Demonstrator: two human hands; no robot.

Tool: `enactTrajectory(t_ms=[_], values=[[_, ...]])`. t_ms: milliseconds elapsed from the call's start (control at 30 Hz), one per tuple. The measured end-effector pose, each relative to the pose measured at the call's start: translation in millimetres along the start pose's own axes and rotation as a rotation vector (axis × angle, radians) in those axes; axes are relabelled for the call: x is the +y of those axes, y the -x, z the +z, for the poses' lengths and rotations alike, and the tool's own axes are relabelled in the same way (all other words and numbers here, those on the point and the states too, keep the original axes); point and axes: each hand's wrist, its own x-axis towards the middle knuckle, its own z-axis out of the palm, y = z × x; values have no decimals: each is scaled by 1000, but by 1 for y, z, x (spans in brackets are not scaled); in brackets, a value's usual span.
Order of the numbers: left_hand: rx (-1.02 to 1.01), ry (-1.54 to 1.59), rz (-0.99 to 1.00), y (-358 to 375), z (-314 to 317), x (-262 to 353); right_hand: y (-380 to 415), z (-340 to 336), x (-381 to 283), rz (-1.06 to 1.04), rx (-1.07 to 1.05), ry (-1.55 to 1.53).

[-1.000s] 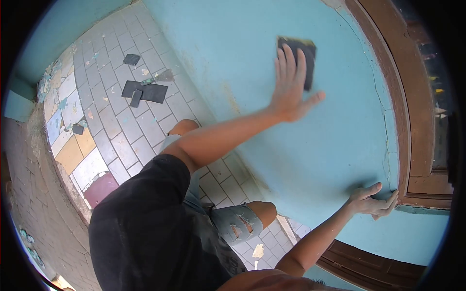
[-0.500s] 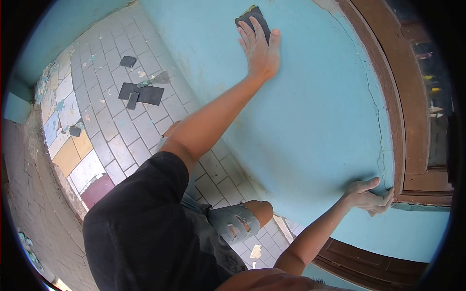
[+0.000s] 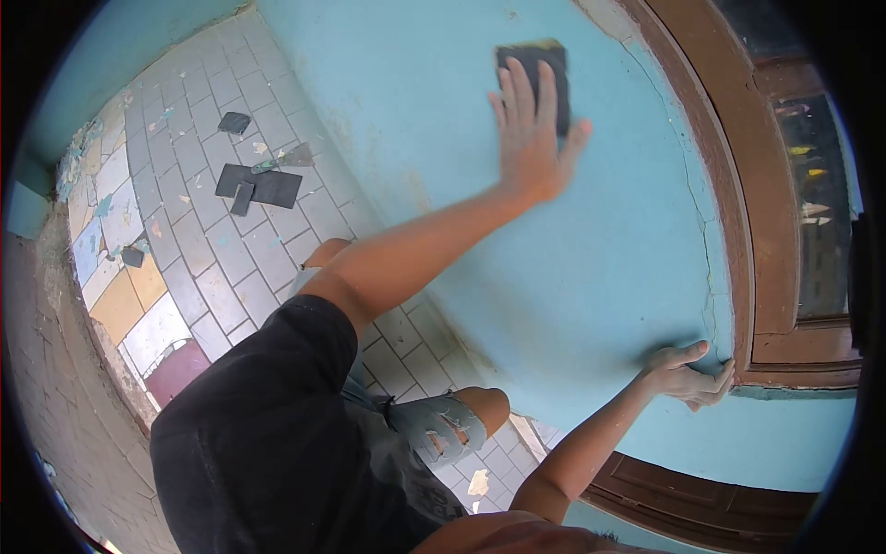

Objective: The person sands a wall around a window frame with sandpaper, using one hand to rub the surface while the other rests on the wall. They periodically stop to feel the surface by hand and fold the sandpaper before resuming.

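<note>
My left hand (image 3: 532, 143) lies over a dark piece of sandpaper (image 3: 548, 57) with a yellowish edge, pressing it flat on the light blue wall (image 3: 443, 102). The fingers are stretched across the sheet and the thumb stands off to the right on bare wall. Low on the right, my right hand (image 3: 688, 372) rests on the wall at the lower corner of the brown wooden window frame (image 3: 759, 258). Its thumb is spread from the partly bent fingers and nothing shows in it. Both hands look dusty.
On the tiled floor (image 3: 221, 277) lie a dark sheet (image 3: 272, 189), a scraper (image 3: 293, 157), a small dark strip (image 3: 243, 198) and further dark pieces (image 3: 234, 123). A crack (image 3: 694, 194) runs down the wall beside the window frame. My knee (image 3: 484, 409) is close to the wall.
My left hand has slid the sandpaper across the wall, to the right and a little down in view. The right hand keeps its place by the frame while the whole view shifts slightly.
</note>
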Motion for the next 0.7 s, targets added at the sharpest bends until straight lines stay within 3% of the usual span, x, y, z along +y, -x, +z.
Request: enactTrajectory(t_ms=[67,100,133,200,233,333,400,533,567,633,700], values=[[-314,-62,402,86,-6,37,1,1,4,-14,-4,-13],[-555,87,625,105,-12,45,3,-3,5,-12,-3,-13],[-666,146,623,107,-9,44,4,-5,6,-5,-45,-19],[-432,-35,728,85,4,26,3,-8,12,-7,-85,-16],[-293,-74,652,57,1,22,3,-9,15,-41,-91,-31],[24,45,84,-24,-7,14,3,-5,14,-59,-64,-26],[66,-31,98,-6,8,28,4,-2,7,-29,-29,-10],[-611,151,768,105,11,69,5,-10,3,-13,-17,-7],[-611,165,784,101,16,65,3,-13,5,-50,-51,-36],[-346,-64,740,65,12,52,1,-18,15,-128,-105,-30],[-71,-28,363,10,4,41,0,-14,15,-143,-73,17]])
